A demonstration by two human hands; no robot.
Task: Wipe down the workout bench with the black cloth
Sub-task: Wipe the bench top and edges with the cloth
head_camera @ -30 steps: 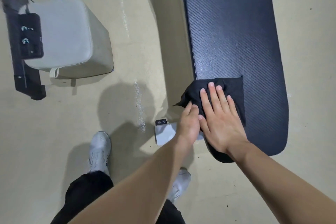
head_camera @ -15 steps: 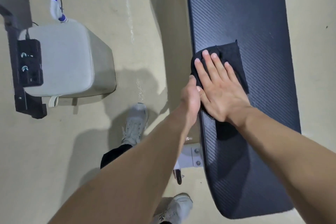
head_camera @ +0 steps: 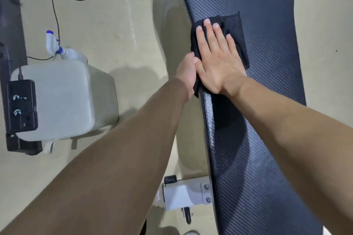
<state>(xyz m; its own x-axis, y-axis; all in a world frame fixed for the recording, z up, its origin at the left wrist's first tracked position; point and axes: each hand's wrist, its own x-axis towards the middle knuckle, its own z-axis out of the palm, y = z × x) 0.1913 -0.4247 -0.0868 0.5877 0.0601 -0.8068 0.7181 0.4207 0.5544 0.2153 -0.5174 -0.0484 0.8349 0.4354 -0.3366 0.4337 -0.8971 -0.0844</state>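
The long dark workout bench point(head_camera: 267, 101) with a woven-texture pad runs from the top to the bottom right of the head view. The black cloth point(head_camera: 234, 26) lies on its left half and hangs over the left edge. My right hand point(head_camera: 215, 57) lies flat on the cloth, fingers spread, pressing it onto the pad. My left hand point(head_camera: 187, 70) is at the bench's left edge, touching the hanging part of the cloth; its fingers are hidden, curled around the side.
A grey padded stool point(head_camera: 63, 101) with a black phone point(head_camera: 22, 105) on it stands to the left. A white spray bottle point(head_camera: 57, 47) and a black cable point(head_camera: 57, 5) lie on the beige floor behind it. The bench's white foot bracket point(head_camera: 185, 194) is below.
Both hands and the cloth have slid further up along the bench, away from its near end. The view has followed them forward.
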